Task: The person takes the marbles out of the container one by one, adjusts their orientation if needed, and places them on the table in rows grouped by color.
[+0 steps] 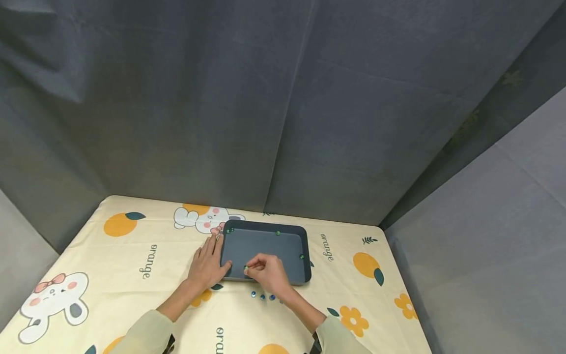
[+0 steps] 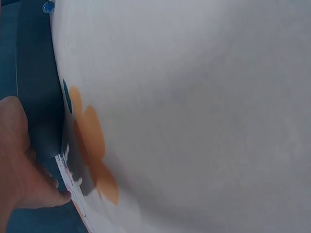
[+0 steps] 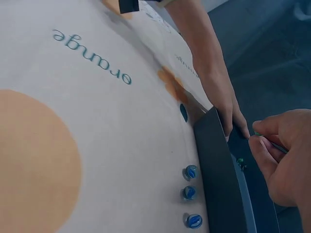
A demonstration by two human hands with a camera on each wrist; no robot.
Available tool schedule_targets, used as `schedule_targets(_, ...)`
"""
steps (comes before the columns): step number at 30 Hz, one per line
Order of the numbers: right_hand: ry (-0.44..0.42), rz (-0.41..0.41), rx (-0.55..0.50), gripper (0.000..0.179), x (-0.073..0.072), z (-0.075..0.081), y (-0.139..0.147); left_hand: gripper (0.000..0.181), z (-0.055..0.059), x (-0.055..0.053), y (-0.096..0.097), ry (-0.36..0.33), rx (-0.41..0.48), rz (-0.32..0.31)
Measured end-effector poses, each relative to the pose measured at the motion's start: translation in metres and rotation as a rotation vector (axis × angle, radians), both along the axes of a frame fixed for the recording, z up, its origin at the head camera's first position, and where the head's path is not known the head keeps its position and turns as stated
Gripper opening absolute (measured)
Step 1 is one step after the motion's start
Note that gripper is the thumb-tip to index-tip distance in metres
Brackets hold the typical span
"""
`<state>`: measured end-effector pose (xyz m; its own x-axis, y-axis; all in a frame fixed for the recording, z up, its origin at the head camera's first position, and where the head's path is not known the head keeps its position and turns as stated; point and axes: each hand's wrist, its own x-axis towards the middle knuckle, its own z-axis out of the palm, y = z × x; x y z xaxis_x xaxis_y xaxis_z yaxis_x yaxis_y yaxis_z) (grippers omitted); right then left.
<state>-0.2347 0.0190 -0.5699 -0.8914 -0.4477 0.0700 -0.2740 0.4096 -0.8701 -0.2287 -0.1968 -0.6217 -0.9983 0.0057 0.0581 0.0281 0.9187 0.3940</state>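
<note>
A dark grey rectangular tray (image 1: 265,248) lies on the tablecloth. My left hand (image 1: 207,263) rests at its left side, fingers extended along the outside and thumb over the rim. My right hand (image 1: 271,275) is over the tray's near side, pinching a small green marble (image 1: 246,268) between thumb and fingertips; only a bit of this marble (image 3: 257,133) shows in the right wrist view. Inside the tray, green marbles sit near the far left corner (image 1: 230,230), the far wall (image 1: 277,233) and the right wall (image 1: 301,256).
Several blue marbles (image 1: 263,297) lie in a row on the cloth just in front of the tray, the rightmost partly behind my right wrist. The cream tablecloth (image 1: 177,255) carries printed oranges, flowers and rabbits. Grey curtains (image 1: 199,123) hang behind the table.
</note>
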Motion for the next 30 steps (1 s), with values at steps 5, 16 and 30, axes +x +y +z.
schedule_targets(5, 0.022, 0.011, 0.008, 0.007, 0.01, -0.003, 0.007, 0.087, -0.001, 0.0, -0.001, 0.008, -0.018, 0.001)
schedule_targets(16, -0.036, -0.008, -0.028, 0.012, 0.032, -0.021, 0.022, 0.088, -0.002, -0.002, -0.001, -0.005, -0.085, 0.007)
schedule_targets(30, -0.075, -0.044, 0.014, 0.015, 0.063, -0.042, 0.037, 0.088, -0.001, -0.001, 0.001, 0.008, -0.135, 0.021)
